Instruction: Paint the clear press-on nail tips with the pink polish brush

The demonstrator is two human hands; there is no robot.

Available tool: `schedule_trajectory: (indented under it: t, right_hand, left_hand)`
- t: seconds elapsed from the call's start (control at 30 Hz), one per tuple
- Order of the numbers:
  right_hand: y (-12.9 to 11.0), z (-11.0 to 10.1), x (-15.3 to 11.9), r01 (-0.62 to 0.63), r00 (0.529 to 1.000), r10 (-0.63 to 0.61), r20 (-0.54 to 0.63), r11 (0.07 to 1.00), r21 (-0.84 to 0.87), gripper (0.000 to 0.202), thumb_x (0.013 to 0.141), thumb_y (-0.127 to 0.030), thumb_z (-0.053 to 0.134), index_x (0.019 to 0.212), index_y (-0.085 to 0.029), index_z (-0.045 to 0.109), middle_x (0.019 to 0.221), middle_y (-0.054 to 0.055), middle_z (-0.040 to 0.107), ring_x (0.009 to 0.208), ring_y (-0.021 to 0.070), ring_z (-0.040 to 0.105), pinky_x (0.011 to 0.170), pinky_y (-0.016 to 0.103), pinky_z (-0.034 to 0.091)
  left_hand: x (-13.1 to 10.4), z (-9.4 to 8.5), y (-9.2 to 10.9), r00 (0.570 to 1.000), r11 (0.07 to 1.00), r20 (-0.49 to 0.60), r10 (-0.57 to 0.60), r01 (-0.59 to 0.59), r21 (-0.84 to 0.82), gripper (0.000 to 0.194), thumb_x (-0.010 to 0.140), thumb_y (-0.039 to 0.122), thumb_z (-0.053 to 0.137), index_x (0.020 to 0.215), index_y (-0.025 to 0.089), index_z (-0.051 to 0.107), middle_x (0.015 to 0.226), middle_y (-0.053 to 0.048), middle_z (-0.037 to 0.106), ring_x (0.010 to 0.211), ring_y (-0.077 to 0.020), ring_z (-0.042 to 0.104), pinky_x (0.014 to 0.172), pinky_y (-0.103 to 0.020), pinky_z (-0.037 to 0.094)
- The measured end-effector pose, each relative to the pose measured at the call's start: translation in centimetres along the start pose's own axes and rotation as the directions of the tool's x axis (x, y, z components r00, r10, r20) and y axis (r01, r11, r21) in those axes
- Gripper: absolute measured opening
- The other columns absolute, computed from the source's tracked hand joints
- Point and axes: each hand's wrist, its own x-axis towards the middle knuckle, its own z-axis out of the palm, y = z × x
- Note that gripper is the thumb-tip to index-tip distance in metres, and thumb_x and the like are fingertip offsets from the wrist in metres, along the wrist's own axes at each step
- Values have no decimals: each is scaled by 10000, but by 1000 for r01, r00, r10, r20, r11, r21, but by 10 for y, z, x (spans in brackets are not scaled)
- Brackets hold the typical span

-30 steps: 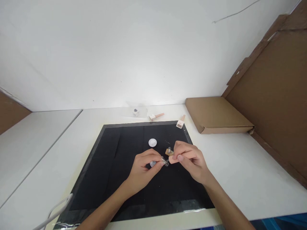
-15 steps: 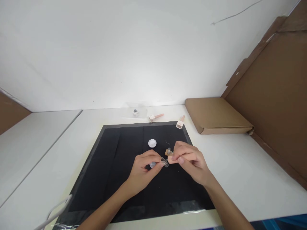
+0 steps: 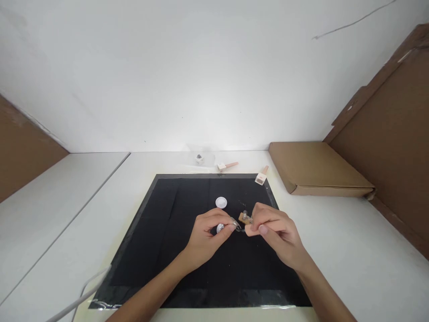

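My left hand point(image 3: 209, 232) pinches a small clear, shiny piece point(image 3: 236, 223) between thumb and fingertips. Closed around a peach-coloured handle point(image 3: 252, 230) is my right hand point(image 3: 279, 230); the handle's thin dark tip meets the clear piece. Just behind, a small tan block with a clear cylinder point(image 3: 244, 217) lies on the black mat point(image 3: 187, 268), partly covered by my right fingers. A round white dish point(image 3: 221, 202) sits beyond my left hand. Another small round white container point(image 3: 220, 227) shows partly between my left thumb and fingers.
Two white-headed pieces with peach handles lie near the mat's back edge, one in the middle point(image 3: 221, 167) and one right point(image 3: 261, 178). Clear packaging point(image 3: 200, 159) is behind. A flat cardboard box point(image 3: 321, 170) stands back right; a white metal bar point(image 3: 78, 302) is front left.
The whole view has shifted, so things appear further right and slightly lower. The clear piece between my left fingertips is turned differently. Both hands keep their holds.
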Motion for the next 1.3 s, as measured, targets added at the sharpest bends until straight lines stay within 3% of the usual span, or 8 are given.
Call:
schedule_trajectory:
  t: [0.1, 0.3, 0.47, 0.6, 0.8, 1.0, 1.2, 1.3]
  right_hand:
    - [1, 0, -1, 19, 999, -19, -27, 1000, 23, 292, 942, -217, 487, 700, -202, 651, 622, 18, 603, 587, 151, 476, 542, 297, 381]
    - [-2, 1, -1, -67, 997, 66, -42, 998, -12, 163, 926, -228, 516, 854, -215, 662, 717, 31, 617, 635, 159, 501, 542, 287, 396]
    - [2, 0, -1, 11, 999, -10, -40, 1000, 8, 296, 937, -242, 495, 681, -201, 639, 600, 20, 595, 585, 157, 474, 540, 303, 388]
    - [2, 0, -2, -36, 994, 35, -99, 999, 1, 206, 925, -286, 518, 810, -208, 671, 690, 42, 599, 632, 174, 503, 537, 308, 403]
    - [1, 0, -2, 8, 1000, -8, 5, 1000, 12, 285, 934, -245, 502, 705, -216, 670, 607, 24, 609, 591, 169, 492, 553, 327, 406]
    - [2, 0, -2, -43, 996, 44, -77, 999, 24, 159, 917, -284, 535, 865, -224, 673, 701, 28, 582, 652, 171, 516, 567, 310, 425]
    - [-2, 0, 0, -18, 999, 19, -38, 1000, 23, 280, 937, -292, 499, 721, -207, 656, 611, 26, 596, 594, 169, 493, 531, 309, 403]
    - [-1, 0, -1, -31, 997, 31, -76, 1000, 7, 201, 925, -288, 518, 814, -214, 668, 671, 33, 600, 628, 173, 512, 547, 312, 422]
  left_hand:
    - [0, 0, -1, 1000, 1000, -12, -3, 3, -4, 127, 812, 170, 631, 724, 141, 718, 676, -66, 675, 616, -134, 617, 570, -231, 497]
    - [0, -1, -1, 1000, 1000, -10, 6, -6, 18, 161, 819, 225, 633, 708, 141, 713, 671, -68, 673, 605, -135, 615, 564, -236, 498]
    - [0, -1, -1, 1000, 1000, -15, 0, 0, 0, 155, 822, 218, 631, 713, 142, 713, 673, -70, 674, 600, -136, 616, 551, -233, 500]
    - [0, -1, 0, 1000, 1000, -7, 7, -7, 11, 161, 820, 227, 633, 705, 143, 710, 671, -70, 676, 597, -134, 614, 553, -233, 499]
    - [0, -2, -1, 1000, 999, -27, -15, 14, -35, 161, 820, 238, 633, 719, 141, 712, 686, -74, 679, 607, -137, 614, 564, -239, 500]
    - [0, -1, -3, 1000, 1000, -7, -21, 21, -10, 160, 820, 230, 633, 710, 143, 710, 680, -70, 672, 615, -139, 617, 574, -242, 500]
    - [1, 0, -2, 1000, 1000, 2, -7, 7, -18, 152, 818, 215, 634, 700, 146, 701, 676, -66, 672, 605, -135, 617, 557, -233, 501]
    - [1, 0, -1, 1000, 1000, 2, -6, 6, -19, 144, 816, 209, 636, 706, 149, 707, 671, -61, 669, 602, -132, 612, 554, -230, 495]
